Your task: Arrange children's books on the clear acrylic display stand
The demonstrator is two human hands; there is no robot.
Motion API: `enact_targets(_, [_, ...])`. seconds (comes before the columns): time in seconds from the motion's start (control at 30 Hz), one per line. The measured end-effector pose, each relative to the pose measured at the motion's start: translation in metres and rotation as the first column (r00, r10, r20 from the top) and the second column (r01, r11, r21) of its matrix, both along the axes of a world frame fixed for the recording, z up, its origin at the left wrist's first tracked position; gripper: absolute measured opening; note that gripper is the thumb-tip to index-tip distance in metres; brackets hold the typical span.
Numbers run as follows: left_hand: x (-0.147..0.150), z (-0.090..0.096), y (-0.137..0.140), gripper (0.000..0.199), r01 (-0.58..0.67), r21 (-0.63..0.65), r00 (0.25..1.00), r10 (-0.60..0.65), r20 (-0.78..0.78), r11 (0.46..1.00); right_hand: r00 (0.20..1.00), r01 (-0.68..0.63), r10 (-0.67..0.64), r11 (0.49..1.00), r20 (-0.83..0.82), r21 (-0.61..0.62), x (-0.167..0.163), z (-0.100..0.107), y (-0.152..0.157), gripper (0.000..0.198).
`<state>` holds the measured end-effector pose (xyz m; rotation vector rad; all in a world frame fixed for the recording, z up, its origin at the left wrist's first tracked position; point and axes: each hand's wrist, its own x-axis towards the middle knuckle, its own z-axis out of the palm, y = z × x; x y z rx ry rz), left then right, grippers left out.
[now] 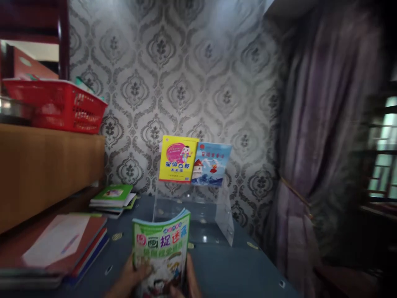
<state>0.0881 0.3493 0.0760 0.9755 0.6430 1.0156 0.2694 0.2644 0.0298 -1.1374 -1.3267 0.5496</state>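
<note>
Green glossy paperback with bright Chinese characters (163,258) upright at near centre, before clear acrylic stand (226,221) on blue-grey tabletop (235,269). Left hand (135,273) pinching its left edge, thumb across cover; right hand (192,278) gripping right edge, fingers partly hidden. Yellow booklet (179,159) left of blue booklet (212,164) on stand. Green-topped book pile (112,194) far left.

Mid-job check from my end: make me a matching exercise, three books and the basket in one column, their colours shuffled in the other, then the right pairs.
Things:
1. Held book, between the left hand and right hand
2. Left book on the clear stand
3. Right book on that stand
4. Basket at the view's left

Colours:
A. Mostly blue
B. Red
C. Green and white
D. Mostly yellow

Pairs: 1-C, 2-D, 3-A, 4-B
</note>
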Motion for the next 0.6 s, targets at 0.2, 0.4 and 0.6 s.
enact_targets(0.2, [-0.006, 0.000, 0.012, 0.073, 0.272, 0.169, 0.958, -0.284, 0.051, 0.947, 0.999, -0.040, 0.035, 0.990, -0.033, -0.136, 0.005, -0.013, 0.006, 0.097])
enact_targets(0.4, [-0.007, 0.005, 0.015, 0.071, 0.354, 0.274, 0.924, -0.380, 0.045, 0.894, 0.999, -0.021, 0.026, 0.985, 0.027, -0.171, 0.008, -0.016, 0.007, 0.094])
enact_targets(0.6, [-0.008, -0.001, 0.020, 0.069, 0.341, 0.303, 0.927, -0.372, 0.052, 0.890, 1.000, 0.008, -0.006, 0.993, 0.015, -0.118, 0.004, -0.011, 0.008, 0.079])
